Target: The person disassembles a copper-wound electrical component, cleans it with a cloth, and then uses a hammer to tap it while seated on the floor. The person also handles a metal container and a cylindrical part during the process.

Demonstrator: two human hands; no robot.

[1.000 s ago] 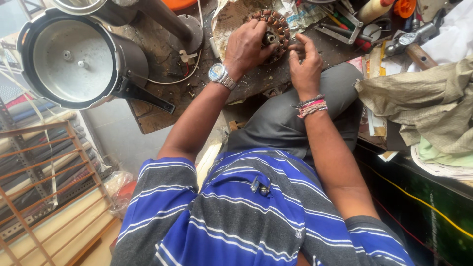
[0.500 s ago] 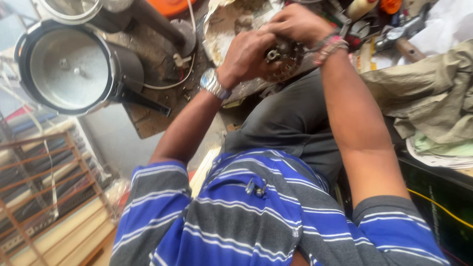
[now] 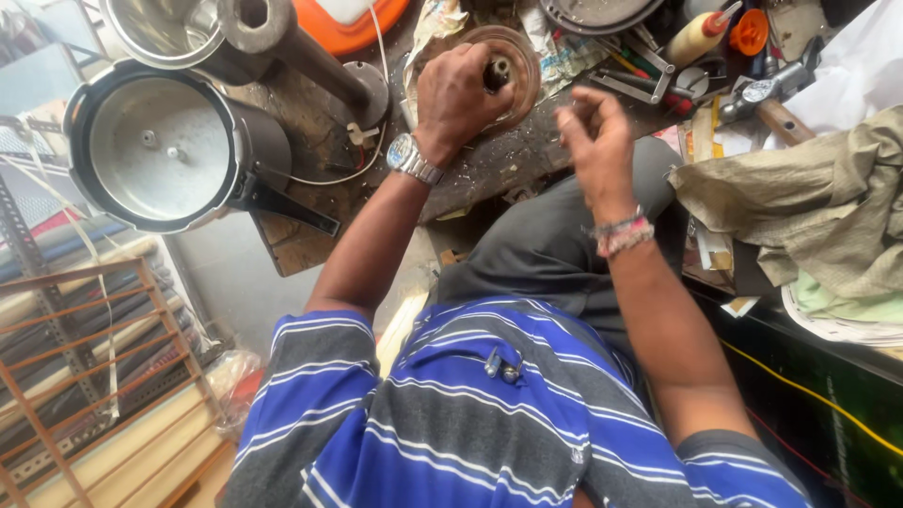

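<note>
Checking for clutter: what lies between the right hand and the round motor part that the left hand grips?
In the head view, only bare worn workbench top lies between the right hand and the round motor part; the left hand grips it.

The left hand (image 3: 458,94), a silver wristwatch (image 3: 411,158) on its wrist, is closed over a round brown motor part with a dark centre shaft (image 3: 503,71) on the worn wooden workbench (image 3: 310,122). The right hand (image 3: 593,136) hovers just right of it, fingers loosely curled and holding nothing, a beaded bracelet (image 3: 623,232) on the wrist. A black-handled metal pressure cooker (image 3: 165,150) lies at far left. A crumpled khaki cloth (image 3: 800,207) lies at right, a hammer (image 3: 767,94) beyond it.
</note>
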